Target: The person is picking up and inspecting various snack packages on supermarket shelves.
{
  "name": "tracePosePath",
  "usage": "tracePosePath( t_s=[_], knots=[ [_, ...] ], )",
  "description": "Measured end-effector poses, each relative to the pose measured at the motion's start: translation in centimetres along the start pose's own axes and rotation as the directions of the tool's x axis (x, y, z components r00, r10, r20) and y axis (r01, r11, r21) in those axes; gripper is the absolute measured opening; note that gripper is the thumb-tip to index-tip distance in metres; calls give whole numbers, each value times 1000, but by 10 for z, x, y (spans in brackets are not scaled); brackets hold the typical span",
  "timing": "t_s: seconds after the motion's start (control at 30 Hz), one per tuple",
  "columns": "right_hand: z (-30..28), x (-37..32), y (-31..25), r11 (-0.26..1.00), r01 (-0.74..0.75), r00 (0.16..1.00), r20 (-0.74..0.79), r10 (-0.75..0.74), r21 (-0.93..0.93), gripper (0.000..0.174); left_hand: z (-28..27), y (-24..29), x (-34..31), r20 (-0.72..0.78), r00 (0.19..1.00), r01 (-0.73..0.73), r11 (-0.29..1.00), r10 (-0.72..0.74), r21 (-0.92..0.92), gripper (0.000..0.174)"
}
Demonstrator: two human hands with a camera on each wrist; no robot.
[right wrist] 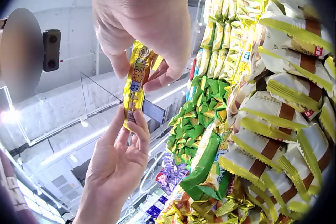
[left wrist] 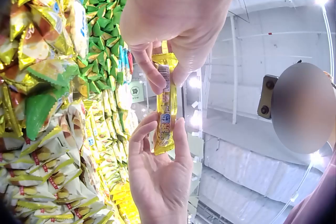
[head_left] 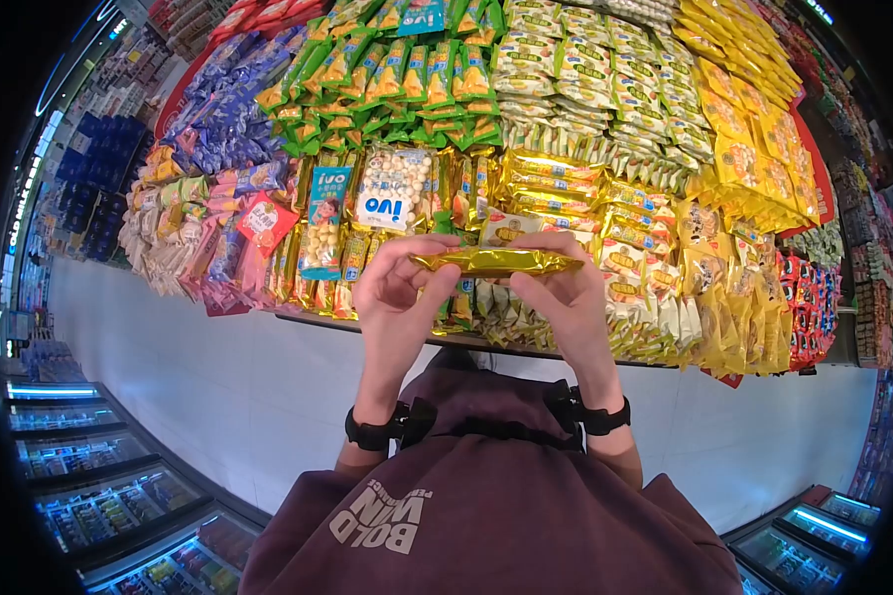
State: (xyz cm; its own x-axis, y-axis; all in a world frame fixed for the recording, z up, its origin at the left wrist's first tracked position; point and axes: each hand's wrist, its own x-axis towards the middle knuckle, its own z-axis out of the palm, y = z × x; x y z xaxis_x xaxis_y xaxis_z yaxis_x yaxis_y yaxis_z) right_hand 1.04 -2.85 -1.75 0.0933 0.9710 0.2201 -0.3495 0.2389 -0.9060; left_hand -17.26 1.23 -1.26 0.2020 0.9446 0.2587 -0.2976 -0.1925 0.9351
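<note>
A slim snack bar in a shiny gold wrapper (head_left: 496, 261) is stretched level between both hands, above the piled packets. My left hand (head_left: 399, 293) pinches one end of it between thumb and fingers. The other end is pinched by my right hand (head_left: 571, 297). In the left wrist view, a barcode and printed lettering show on the snack bar (left wrist: 165, 98). Colourful lettering runs along the snack bar (right wrist: 137, 74) in the right wrist view. Just beyond the hands lie a clear ivo bag of round white pieces (head_left: 395, 188) and a teal ivo packet (head_left: 325, 218).
Green packets (head_left: 407, 74), blue packets (head_left: 233, 99) and yellow bags (head_left: 749, 149) fill the sloping display. White-and-gold packets (head_left: 630, 288) lie by the right hand. The display's front edge (head_left: 318, 322) runs before the person's body. Lit freezer cases (head_left: 119, 506) stand behind, across the pale floor.
</note>
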Motion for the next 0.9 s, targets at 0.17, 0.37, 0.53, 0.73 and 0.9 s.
tracePosePath(
  t_s=[0.17,0.37,0.53,0.73,0.9],
  knots=[
    [-1,4,-7,980,-44,996,-80,28,-197,29,-1,-2,0,33,997,-74,996,72,55,30],
    [-2,5,-7,988,-9,1000,-26,5,-153,39,2,1,2,-28,998,-47,998,48,37,31],
    [1,7,-4,994,4,1000,-28,-7,-112,43,-3,0,1,-12,998,-56,997,57,44,32],
    [7,7,-2,985,-152,977,-138,163,83,43,-10,-7,2,53,986,-160,980,155,120,31],
    [3,10,8,991,-91,981,-164,106,94,44,0,9,-4,134,983,125,992,-127,24,24]
  ],
)
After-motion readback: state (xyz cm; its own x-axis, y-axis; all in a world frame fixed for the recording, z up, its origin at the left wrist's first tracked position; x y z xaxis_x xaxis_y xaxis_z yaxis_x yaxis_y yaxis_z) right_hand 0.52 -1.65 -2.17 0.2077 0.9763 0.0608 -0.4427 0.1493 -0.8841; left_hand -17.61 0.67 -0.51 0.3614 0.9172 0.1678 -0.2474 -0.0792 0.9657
